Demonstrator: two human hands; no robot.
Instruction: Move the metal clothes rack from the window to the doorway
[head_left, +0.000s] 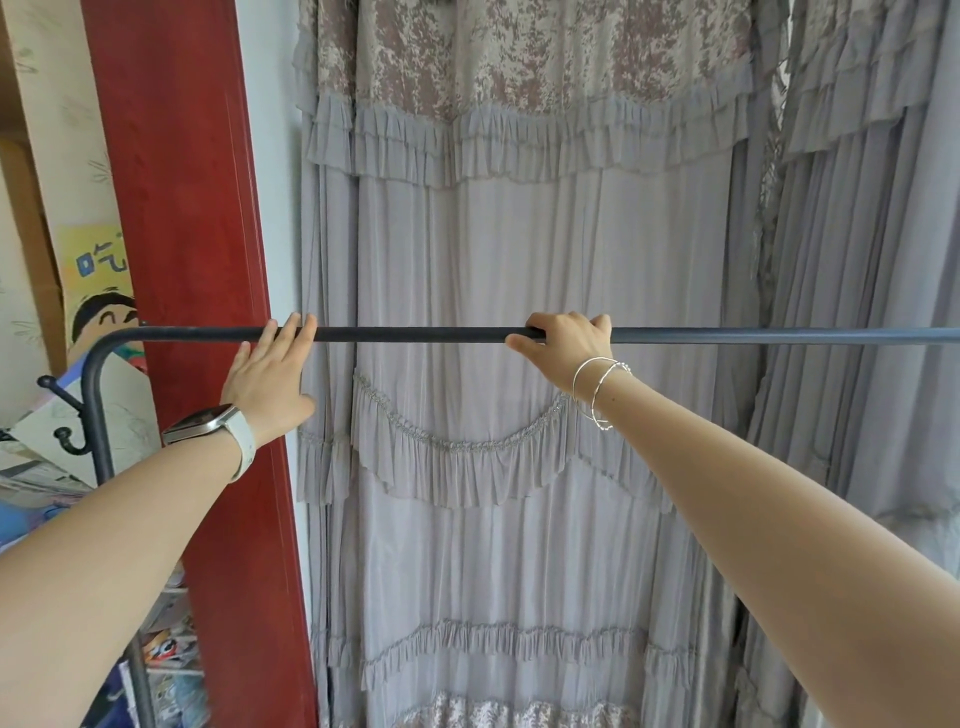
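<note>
The metal clothes rack (415, 334) shows as a dark top bar running level across the view, bending down at the left into an upright post with small hooks. My left hand (270, 379), with a watch on the wrist, lies against the bar near its left end, fingers straight and hooked over the top, not wrapped. My right hand (563, 348), with thin bracelets on the wrist, is curled around the bar near its middle. No clothes hang on the visible part of the bar. Its right end runs out of view.
Grey ruffled curtains (519, 260) hang right behind the rack. A red wooden frame (192, 260) stands upright at the left. Behind the rack's post is a pile of papers, boxes and a cartoon poster (98, 291).
</note>
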